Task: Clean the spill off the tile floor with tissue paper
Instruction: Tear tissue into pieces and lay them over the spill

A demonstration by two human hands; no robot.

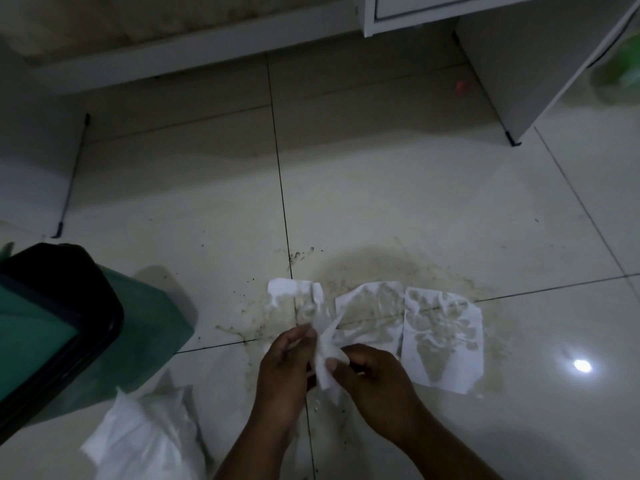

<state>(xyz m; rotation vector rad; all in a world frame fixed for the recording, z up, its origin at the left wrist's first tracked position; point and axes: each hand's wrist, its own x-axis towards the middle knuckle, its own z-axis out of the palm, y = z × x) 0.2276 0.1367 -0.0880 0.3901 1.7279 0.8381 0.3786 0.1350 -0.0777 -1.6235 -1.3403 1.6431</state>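
Pale floor tiles (433,188) fill the dim room, with white furniture (519,64) at the back. Next comes a green bin (69,327) with a black rim on the left, and a white bag (145,441) beside it. A brown spill (367,268) spreads across the tiles. Three tissue sheets (440,327) lie flat on it, already soaked brown, so the soaking looks partly done. Wet streaks and specks remain around them, and the sheets must be picked up. The left hand (284,372) and right hand (374,379) hold a fresh tissue (327,355) just above the floor. Both sets of fingers (301,332) are curled, pinching it between them.
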